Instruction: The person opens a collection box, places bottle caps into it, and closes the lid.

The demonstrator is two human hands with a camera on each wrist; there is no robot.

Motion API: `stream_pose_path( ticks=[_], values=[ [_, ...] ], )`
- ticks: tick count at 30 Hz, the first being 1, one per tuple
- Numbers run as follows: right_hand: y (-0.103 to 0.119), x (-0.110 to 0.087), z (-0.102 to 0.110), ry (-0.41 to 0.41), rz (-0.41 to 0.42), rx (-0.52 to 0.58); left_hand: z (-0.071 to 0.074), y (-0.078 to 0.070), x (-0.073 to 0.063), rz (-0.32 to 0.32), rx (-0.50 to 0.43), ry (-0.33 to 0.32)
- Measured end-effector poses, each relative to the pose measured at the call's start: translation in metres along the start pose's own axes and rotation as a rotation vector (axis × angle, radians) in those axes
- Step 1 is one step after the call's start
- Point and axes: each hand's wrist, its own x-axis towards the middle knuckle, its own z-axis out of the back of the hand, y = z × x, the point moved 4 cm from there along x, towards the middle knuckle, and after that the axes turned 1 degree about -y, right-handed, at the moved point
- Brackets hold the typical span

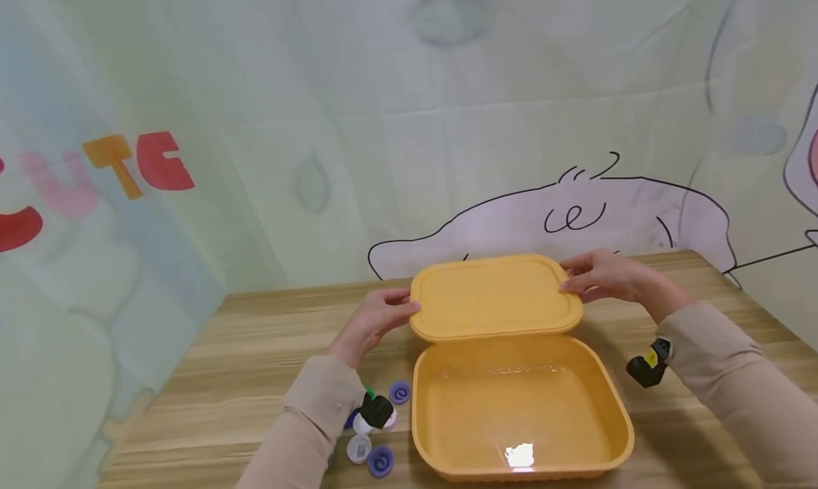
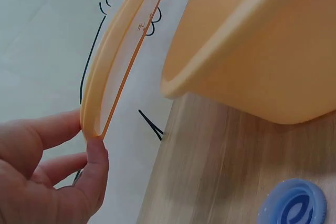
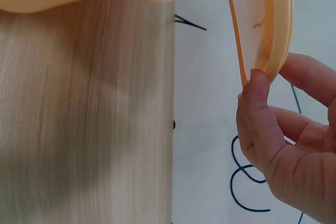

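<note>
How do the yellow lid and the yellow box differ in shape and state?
The lid is shallow and flat; the box is deep, with tall walls. The left hand and right hand hold the lid tilted by its ends, while the box rests upright on the table. Both are yellow-orange with rounded corners.

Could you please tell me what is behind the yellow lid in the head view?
The printed backdrop, with a cartoon drawing, shows above the yellow lid. The lid hides part of the far edge of the wooden table, so anything directly behind is covered.
</note>
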Motion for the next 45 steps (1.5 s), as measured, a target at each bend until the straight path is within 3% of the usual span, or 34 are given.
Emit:
stream_pose_path(
  ticks=[8,14,22,26,30,36,45],
  values=[
    [-0.013,0.017,0.001,-0.001,-0.021,0.014,0.000,0.011,0.009,-0.012,-0.037,-0.047],
    [-0.023,0.023,-0.001,-0.001,-0.048,0.004,-0.003,0.017,0.010,-0.046,-0.037,-0.044],
    [-0.033,0.027,-0.008,0.042,-0.037,0.052,-0.006,0.022,0.012,-0.002,-0.008,-0.087],
    [-0.036,0.029,-0.009,0.023,-0.035,0.023,-0.008,0.024,0.012,-0.026,0.029,-0.054],
    [-0.042,0.030,-0.014,0.038,-0.049,-0.016,-0.010,0.026,0.009,-0.031,0.124,-0.016],
    [-0.049,0.029,-0.023,0.050,-0.090,-0.034,-0.013,0.032,0.006,0.041,0.255,0.031],
    [-0.052,0.026,-0.025,0.041,-0.213,-0.005,-0.020,0.040,0.001,0.090,0.234,0.142]
  ],
)
